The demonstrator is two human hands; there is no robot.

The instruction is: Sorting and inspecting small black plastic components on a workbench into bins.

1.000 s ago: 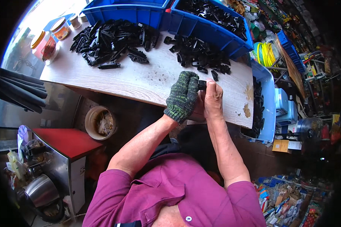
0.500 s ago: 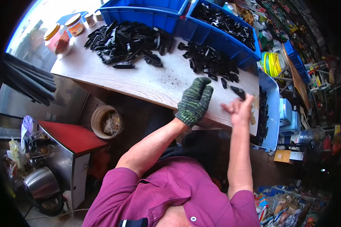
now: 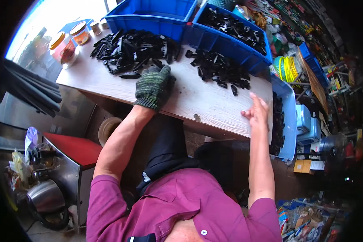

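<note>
My left hand [image 3: 154,87], in a green and black knitted glove, reaches to the near edge of the left pile of black plastic parts [image 3: 127,50]. Its fingers are curled down over a black plastic part [image 3: 157,63] that pokes out past the fingertips; the grip itself is mostly hidden. My bare right hand [image 3: 257,111] hovers above the right end of the white tabletop [image 3: 205,109], fingers loosely bent and apart, with nothing in them. Beyond it spreads a second pile of smaller black parts [image 3: 220,66].
Two blue crates [image 3: 149,25] stand along the back, the right one filled with black parts. A light blue bin [image 3: 291,121] with dark parts sits beside the table's right end. Jars [image 3: 80,34] are at the back left. A bucket [image 3: 107,130] stands below the front edge.
My left hand has moved left, from mid-table to the left pile. The black part at my right hand's fingertips is gone from there, and that hand has dropped slightly nearer.
</note>
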